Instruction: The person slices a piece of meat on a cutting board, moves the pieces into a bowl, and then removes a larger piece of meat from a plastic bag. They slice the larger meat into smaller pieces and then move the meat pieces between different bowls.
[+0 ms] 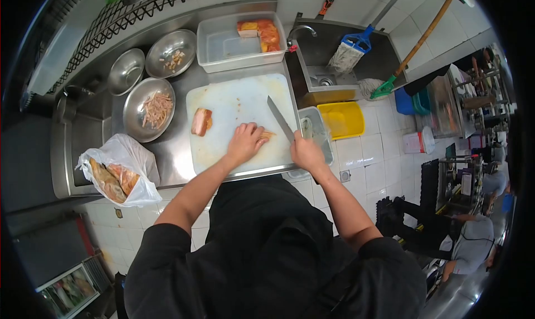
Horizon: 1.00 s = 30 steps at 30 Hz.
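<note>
Right hand clenched round knife | left hand curled, pinning meat | cutting board

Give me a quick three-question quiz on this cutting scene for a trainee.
1. True or false: the right hand holds the knife.
2. What does the left hand hold down? A) a plate, B) a piece of meat on the cutting board, C) a sponge.
3. How many metal bowls stand left of the cutting board?

Key: 1 true; 2 B; 3 three.
</note>
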Each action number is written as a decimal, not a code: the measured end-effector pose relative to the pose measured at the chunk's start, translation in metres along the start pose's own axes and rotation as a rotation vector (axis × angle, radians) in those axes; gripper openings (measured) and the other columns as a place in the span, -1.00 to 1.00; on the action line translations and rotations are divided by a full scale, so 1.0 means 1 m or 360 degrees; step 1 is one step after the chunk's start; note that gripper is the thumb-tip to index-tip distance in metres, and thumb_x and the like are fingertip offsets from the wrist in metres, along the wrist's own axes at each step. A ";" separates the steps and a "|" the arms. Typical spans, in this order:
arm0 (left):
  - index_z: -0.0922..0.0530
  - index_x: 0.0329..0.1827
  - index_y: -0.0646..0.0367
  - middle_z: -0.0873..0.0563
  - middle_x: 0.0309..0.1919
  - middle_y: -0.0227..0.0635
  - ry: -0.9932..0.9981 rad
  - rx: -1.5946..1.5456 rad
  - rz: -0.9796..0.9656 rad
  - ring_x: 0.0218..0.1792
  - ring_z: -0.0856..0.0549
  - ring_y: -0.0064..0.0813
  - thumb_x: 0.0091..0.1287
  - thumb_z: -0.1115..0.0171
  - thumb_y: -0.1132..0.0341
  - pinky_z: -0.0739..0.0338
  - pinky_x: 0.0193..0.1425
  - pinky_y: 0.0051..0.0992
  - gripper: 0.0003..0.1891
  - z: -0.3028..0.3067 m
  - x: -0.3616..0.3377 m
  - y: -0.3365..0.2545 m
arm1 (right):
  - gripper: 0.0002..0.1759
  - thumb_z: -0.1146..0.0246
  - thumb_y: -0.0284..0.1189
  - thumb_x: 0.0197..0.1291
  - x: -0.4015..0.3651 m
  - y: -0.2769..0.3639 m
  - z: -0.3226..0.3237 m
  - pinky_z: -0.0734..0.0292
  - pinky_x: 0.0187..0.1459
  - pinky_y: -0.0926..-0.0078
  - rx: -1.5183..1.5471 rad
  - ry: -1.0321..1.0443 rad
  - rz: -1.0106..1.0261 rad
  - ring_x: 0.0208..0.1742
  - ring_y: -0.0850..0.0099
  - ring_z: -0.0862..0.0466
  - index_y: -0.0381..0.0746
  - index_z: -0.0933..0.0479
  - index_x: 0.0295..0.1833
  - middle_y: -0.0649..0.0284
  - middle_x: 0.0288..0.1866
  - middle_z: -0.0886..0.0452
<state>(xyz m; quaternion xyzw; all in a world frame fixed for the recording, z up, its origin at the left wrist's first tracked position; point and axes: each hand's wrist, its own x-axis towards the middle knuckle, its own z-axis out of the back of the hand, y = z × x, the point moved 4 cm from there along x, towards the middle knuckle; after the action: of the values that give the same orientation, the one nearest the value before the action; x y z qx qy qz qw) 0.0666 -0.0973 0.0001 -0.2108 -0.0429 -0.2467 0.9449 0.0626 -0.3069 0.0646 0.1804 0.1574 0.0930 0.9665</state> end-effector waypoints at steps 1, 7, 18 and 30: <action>-0.58 0.23 0.10 -0.55 0.03 -0.19 -0.0091 -0.0050 0.0211 0.07 -0.53 -0.10 0.33 -0.37 -0.01 -0.43 0.18 -0.20 -0.48 -0.002 -0.004 -0.003 | -0.74 -0.12 -0.39 0.32 -0.005 0.005 -0.001 -0.61 -0.18 -0.22 0.0022 0.0023 -0.0010 -0.29 -0.21 -0.74 -0.31 -0.39 0.03 -0.21 -0.37 -0.71; -0.58 0.14 0.17 -0.58 0.06 -0.14 -0.0459 -0.0070 0.0266 0.09 -0.53 -0.07 0.23 -0.48 0.07 -0.43 0.17 -0.17 -0.49 0.027 -0.003 -0.029 | -0.74 -0.10 -0.46 0.30 -0.017 0.038 0.010 -0.62 -0.14 -0.21 0.0087 0.0141 -0.0025 -0.23 -0.20 -0.75 -0.38 -0.37 0.02 -0.25 -0.30 -0.71; -0.59 0.02 0.22 -0.64 0.00 -0.21 0.0237 -0.0568 -0.0325 0.08 -0.59 -0.11 0.14 -0.36 0.33 -0.57 0.18 -0.22 -0.63 0.032 0.020 0.004 | -0.70 -0.03 -0.50 0.32 0.041 0.048 -0.009 -0.61 -0.02 -0.14 0.0131 0.0150 -0.0044 -0.08 -0.22 -0.73 -0.37 -0.34 0.13 -0.25 -0.19 -0.72; -0.60 0.03 0.24 -0.66 0.05 -0.15 0.0364 -0.0599 -0.0381 0.12 -0.60 -0.08 0.10 -0.36 0.36 -0.58 0.19 -0.23 -0.61 0.033 0.022 0.011 | -0.66 -0.01 -0.48 0.34 0.028 0.060 -0.008 -0.58 -0.02 -0.21 0.0170 0.0151 -0.0117 -0.13 -0.25 -0.72 -0.38 -0.33 0.18 -0.31 -0.22 -0.70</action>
<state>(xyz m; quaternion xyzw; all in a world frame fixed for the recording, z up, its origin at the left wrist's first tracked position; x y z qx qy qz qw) 0.0916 -0.0847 0.0295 -0.3471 0.0864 -0.3827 0.8518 0.0787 -0.2424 0.0729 0.2212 0.2144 0.0574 0.9496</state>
